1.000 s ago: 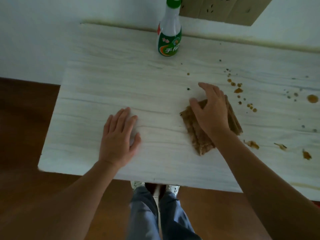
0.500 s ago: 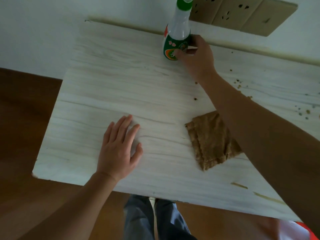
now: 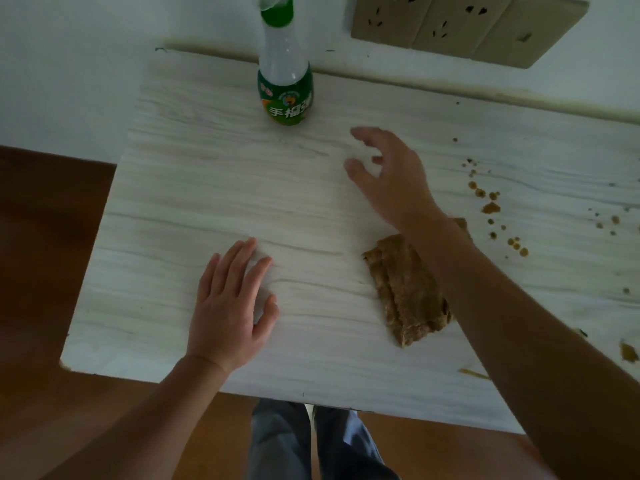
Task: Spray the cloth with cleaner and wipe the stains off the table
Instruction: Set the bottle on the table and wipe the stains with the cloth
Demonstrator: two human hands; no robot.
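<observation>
A green and clear spray bottle of cleaner stands upright near the back edge of the pale wood-grain table. A folded brown cloth lies flat on the table, partly under my right forearm. My right hand hovers between bottle and cloth with fingers loosely spread, holding nothing. Flat on the table near the front edge rests my left hand, fingers straight. Brown stains dot the table to the right of the cloth.
The table backs onto a white wall with a row of beige sockets. Brown floor lies left of and below the table. More smears sit near the right front edge. My legs show under the front edge.
My right hand left the cloth, touched the spray bottle half a second ago, and has now drawn back from it, empty. The bottle still stands. My left hand stayed put.
</observation>
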